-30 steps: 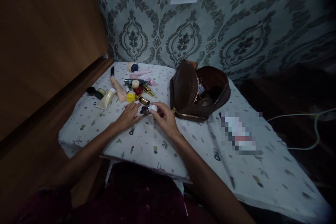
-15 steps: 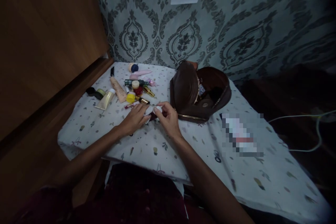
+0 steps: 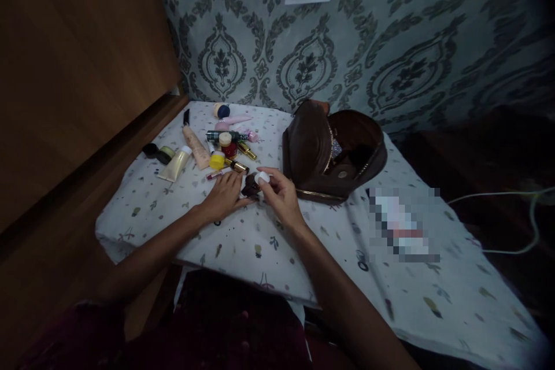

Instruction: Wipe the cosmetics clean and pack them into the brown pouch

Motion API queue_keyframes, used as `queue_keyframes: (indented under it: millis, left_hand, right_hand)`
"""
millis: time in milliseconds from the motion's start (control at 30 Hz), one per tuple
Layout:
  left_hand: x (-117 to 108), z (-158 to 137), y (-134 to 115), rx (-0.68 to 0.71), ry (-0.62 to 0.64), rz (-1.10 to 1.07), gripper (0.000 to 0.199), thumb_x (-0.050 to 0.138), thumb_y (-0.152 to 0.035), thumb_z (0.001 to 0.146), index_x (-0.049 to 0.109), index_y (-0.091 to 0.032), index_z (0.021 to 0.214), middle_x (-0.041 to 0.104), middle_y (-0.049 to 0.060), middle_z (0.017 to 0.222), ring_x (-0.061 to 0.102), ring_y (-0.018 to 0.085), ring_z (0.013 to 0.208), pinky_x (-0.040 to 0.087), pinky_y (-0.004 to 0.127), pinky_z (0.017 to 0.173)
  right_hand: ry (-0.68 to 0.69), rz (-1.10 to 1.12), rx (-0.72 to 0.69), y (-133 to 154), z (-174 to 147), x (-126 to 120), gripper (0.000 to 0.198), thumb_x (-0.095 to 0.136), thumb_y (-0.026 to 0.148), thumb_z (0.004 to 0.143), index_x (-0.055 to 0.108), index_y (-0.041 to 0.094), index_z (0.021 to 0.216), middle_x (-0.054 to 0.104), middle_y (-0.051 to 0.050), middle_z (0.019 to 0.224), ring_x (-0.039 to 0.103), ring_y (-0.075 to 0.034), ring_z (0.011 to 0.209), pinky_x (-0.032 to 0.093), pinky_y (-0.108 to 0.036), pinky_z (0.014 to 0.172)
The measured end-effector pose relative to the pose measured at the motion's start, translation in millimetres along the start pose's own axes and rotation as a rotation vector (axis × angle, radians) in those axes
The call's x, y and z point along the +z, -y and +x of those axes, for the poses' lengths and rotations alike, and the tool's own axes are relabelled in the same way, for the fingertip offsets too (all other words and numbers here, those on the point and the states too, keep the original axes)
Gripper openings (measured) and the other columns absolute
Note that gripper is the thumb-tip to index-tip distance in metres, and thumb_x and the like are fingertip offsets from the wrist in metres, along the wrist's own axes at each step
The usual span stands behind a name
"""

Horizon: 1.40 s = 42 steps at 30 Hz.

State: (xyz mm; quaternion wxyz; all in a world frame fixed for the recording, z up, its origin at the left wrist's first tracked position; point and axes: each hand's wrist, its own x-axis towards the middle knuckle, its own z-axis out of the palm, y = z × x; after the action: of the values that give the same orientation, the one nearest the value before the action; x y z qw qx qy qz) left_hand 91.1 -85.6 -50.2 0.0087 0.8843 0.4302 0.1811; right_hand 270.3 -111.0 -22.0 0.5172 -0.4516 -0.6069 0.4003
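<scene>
My left hand (image 3: 224,192) is closed around a small dark glossy item (image 3: 250,186) whose kind I cannot make out. Pinched between the thumb and fingers of my right hand (image 3: 281,198) is a small white round piece (image 3: 262,177), which could be a lid. The white piece is right against the dark item's upper right side; whether the two are joined cannot be seen. Just beyond my left hand lie a gold-and-black tube (image 3: 237,166), a pink slim tube (image 3: 218,173) and a yellow-lidded jar (image 3: 217,160).
A brown bag (image 3: 306,147) stands unzipped to the right of my hands. Cream tubes (image 3: 176,164), a red jar (image 3: 230,151) and several other cosmetics lie at the left back. A blurred-out flat item (image 3: 401,224) is on the patterned cloth (image 3: 260,269). A wooden cabinet (image 3: 87,69) borders the left.
My right hand has turned and shifted slightly right with the white piece. The dark item between my hands, mostly covered before, now shows. The surrounding things stay put.
</scene>
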Motion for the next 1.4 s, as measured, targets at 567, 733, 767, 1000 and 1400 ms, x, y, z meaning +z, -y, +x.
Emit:
queue_keyframes:
  millis: [567, 733, 767, 1000, 1400]
  left_hand:
    - [-14.6, 7.8, -20.7, 0.093, -0.162, -0.167, 0.059, 0.056, -0.041, 0.094, 0.034, -0.015, 0.143, 0.051, 0.016, 0.126, 0.049, 0.033, 0.120, 0.043, 0.051, 0.103]
    - [0.0, 10.2, 1.0, 0.043, -0.094, -0.171, 0.056, 0.062, -0.042, 0.091, 0.044, -0.013, 0.135, 0.056, 0.015, 0.121, 0.051, 0.032, 0.116, 0.045, 0.050, 0.100]
    - [2.5, 9.6, 5.7, 0.035, -0.079, -0.168, 0.055, 0.062, -0.042, 0.090, 0.045, -0.013, 0.134, 0.056, 0.015, 0.120, 0.051, 0.032, 0.114, 0.045, 0.050, 0.099]
    - [-12.7, 8.9, 18.6, 0.125, 0.043, -0.360, 0.035, 0.052, -0.043, 0.096, 0.054, -0.015, 0.118, 0.061, 0.011, 0.111, 0.057, 0.027, 0.103, 0.048, 0.041, 0.091]
    - [-30.1, 10.3, -23.9, 0.104, -0.052, -0.354, 0.038, 0.049, -0.041, 0.098, 0.049, -0.017, 0.126, 0.058, 0.014, 0.116, 0.054, 0.030, 0.110, 0.047, 0.046, 0.095]
  right_hand:
    - [-0.069, -0.124, -0.079, -1.4, 0.6, -2.2, 0.019, 0.064, 0.038, 0.081, 0.059, 0.020, 0.085, 0.046, 0.006, 0.064, 0.042, -0.011, 0.059, 0.034, -0.024, 0.057]
    - [-0.143, -0.148, -0.043, -1.5, 1.9, -4.1, 0.026, 0.066, 0.044, 0.081, 0.058, 0.020, 0.081, 0.046, 0.005, 0.065, 0.042, -0.011, 0.059, 0.033, -0.024, 0.057]
    - [-0.149, -0.152, -0.043, -1.9, 2.2, -4.0, 0.027, 0.067, 0.045, 0.081, 0.058, 0.019, 0.081, 0.046, 0.006, 0.065, 0.042, -0.011, 0.059, 0.033, -0.024, 0.057]
    - [-0.118, -0.144, -0.090, -4.5, 4.0, -6.9, 0.025, 0.065, 0.045, 0.083, 0.062, 0.020, 0.090, 0.043, 0.006, 0.064, 0.041, -0.011, 0.059, 0.033, -0.024, 0.057]
    - [0.005, -0.088, -0.085, 5.2, 0.8, -4.1, 0.022, 0.064, 0.041, 0.082, 0.056, 0.021, 0.086, 0.046, 0.007, 0.059, 0.039, -0.011, 0.054, 0.031, -0.024, 0.053]
